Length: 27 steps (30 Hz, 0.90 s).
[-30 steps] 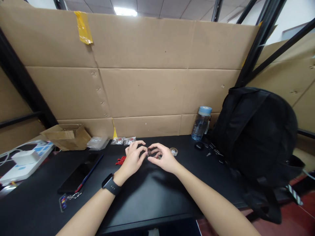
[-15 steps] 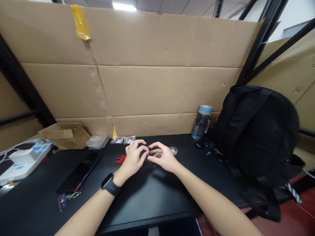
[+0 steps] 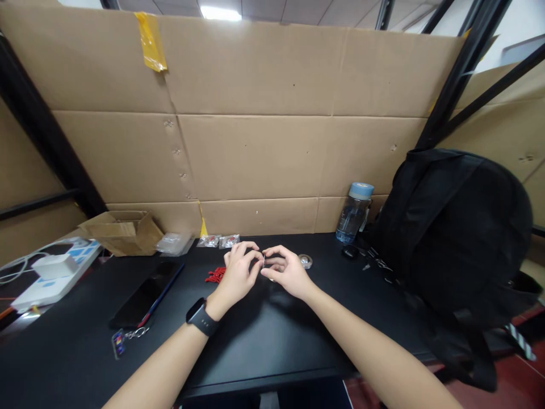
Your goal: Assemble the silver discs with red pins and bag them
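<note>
Over the middle of the black table, my left hand [image 3: 240, 271] and my right hand [image 3: 290, 271] meet with curved fingers, their tips almost touching. Between the fingertips shows a small thin piece [image 3: 263, 261], seen edge-on as a pale upright line; its kind is too small to tell. Both hands pinch at it from opposite sides. A bunch of red cord-like pieces [image 3: 215, 275] lies just left of my left hand. Behind my right hand rests a roll of clear tape [image 3: 305, 261]. Small clear packets [image 3: 229, 241] with red marks lie beyond my left hand.
To the left are a phone [image 3: 147, 295] with a keyring, a white power strip [image 3: 57, 278], a brown cardboard box [image 3: 128, 236] and clear plastic bags [image 3: 174, 244]. On the right stand a water bottle [image 3: 354, 213] and a black backpack [image 3: 460, 238]. Cardboard [image 3: 255, 153] walls the back.
The whole view has shifted slightly, so everything appears a little further right. Both hands keep their pinch at the small thin piece, with only slight finger movement.
</note>
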### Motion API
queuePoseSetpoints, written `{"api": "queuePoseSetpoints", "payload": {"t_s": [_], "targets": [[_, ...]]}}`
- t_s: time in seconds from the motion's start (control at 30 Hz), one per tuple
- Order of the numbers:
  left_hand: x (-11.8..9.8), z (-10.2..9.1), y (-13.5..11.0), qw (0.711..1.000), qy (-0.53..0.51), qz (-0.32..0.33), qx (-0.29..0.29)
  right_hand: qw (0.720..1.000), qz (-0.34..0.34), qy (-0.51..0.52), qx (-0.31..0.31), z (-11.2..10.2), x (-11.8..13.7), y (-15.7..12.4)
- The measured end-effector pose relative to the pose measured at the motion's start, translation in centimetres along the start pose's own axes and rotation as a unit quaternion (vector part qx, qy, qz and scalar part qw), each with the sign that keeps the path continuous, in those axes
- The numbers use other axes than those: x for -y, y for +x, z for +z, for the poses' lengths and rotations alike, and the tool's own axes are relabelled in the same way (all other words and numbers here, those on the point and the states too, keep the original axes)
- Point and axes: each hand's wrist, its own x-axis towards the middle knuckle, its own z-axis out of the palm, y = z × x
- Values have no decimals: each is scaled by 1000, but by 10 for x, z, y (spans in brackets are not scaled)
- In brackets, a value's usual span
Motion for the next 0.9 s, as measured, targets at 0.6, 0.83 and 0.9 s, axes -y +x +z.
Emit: {"api": "queuePoseSetpoints", "payload": {"t_s": [0.6,0.83,0.9], "targets": [[-12,5,-1,997,-37,-62,-19,998,-45,-34,-24,2,1,0],[-6,-1,0,996,-49,-69,-26,998,-28,-65,4,-1,10,3],[-5,-5,0,998,-34,-50,-32,997,-30,-66,11,-2,12,4]]}}
